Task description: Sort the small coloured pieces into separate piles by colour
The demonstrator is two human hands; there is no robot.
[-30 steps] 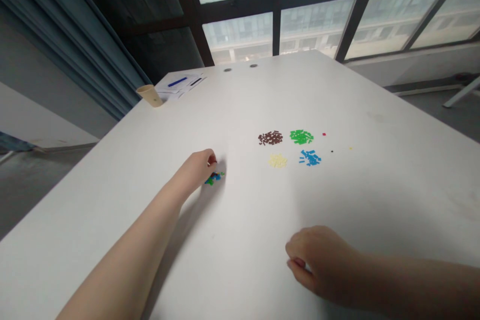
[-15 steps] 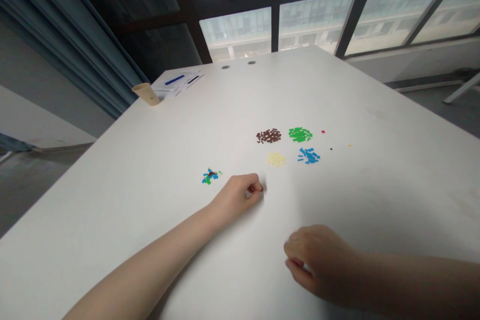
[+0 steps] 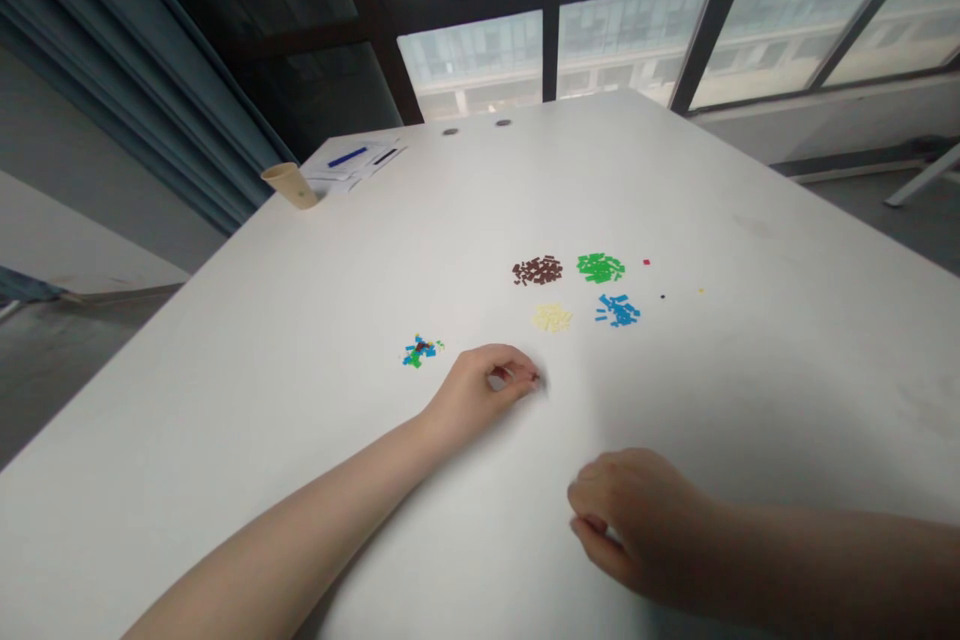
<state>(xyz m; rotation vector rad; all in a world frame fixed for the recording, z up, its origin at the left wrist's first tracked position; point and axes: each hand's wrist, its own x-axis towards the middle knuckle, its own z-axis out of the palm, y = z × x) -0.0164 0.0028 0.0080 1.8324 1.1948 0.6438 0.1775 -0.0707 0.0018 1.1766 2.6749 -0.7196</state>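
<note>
"What stands at the far end of the white table?"

"A paper cup is placed beside papers, with a blue pen laid on them."

"And beyond?"

"A dark-framed window is seen, edged by a blue-grey curtain."

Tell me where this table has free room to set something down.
Bare tabletop lies right of the blue pieces, and between the mixed pile and the paper sheets. It is crowded around the brown, green and yellow piles.
</note>
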